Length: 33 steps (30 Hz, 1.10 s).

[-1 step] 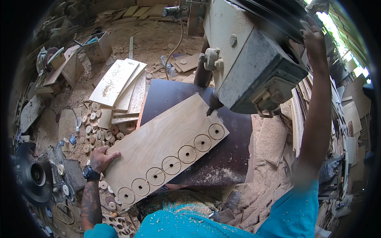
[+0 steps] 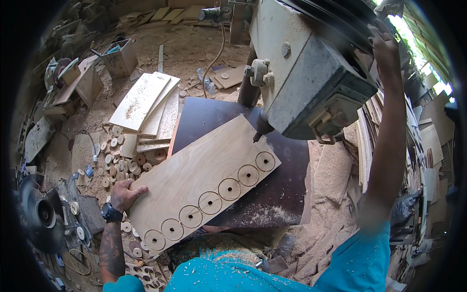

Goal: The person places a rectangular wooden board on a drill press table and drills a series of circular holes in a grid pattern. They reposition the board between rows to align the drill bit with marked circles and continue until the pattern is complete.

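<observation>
Head view: left hand (image 2: 127,195) gripping plywood board (image 2: 202,185)

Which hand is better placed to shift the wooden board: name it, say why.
Left, I judge: the left hand holds the wooden board at its left end, thumb on top, while the right hand is raised by the machine head, off the board.

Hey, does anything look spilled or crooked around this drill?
Yes: pale sawdust litters the dark table, loose wooden discs lie jumbled to its left, and the plywood board, held by the left hand, slants instead of sitting square with the table.
</observation>
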Each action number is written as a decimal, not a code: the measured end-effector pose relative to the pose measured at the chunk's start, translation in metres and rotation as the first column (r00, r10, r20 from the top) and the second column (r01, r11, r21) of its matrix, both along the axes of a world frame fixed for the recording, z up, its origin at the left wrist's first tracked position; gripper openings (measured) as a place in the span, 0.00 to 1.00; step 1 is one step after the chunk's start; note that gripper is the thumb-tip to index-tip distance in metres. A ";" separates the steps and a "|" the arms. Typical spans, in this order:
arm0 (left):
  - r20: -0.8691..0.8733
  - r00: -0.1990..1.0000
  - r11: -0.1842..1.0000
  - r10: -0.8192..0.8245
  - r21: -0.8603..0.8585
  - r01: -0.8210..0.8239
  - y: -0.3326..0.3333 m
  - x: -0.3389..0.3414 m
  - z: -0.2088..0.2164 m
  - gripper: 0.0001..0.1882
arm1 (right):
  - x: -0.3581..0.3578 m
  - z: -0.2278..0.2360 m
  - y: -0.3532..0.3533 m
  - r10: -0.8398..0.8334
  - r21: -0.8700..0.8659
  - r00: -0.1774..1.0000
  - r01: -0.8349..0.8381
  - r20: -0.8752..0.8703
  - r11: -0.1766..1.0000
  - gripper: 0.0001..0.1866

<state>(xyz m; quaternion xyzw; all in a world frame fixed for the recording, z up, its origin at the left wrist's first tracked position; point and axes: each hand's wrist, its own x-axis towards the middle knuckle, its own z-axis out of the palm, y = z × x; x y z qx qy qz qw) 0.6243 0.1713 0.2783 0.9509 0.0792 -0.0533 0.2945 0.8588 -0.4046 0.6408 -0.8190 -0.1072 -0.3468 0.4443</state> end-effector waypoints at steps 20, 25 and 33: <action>-0.010 0.779 0.691 0.626 -0.455 -0.561 -0.088 -0.159 -0.049 0.40 | -0.139 -0.107 0.007 0.251 0.405 0.843 -0.463 0.475 0.789 0.20; -0.068 0.739 0.643 0.670 -0.445 -0.623 -0.098 -0.166 -0.051 0.41 | -0.152 -0.126 0.020 0.249 0.384 0.841 -0.457 0.481 0.802 0.30; -0.025 0.752 0.677 0.659 -0.416 -0.608 -0.098 -0.160 -0.046 0.44 | -0.174 -0.161 0.011 0.298 0.380 0.862 -0.459 0.410 0.803 0.39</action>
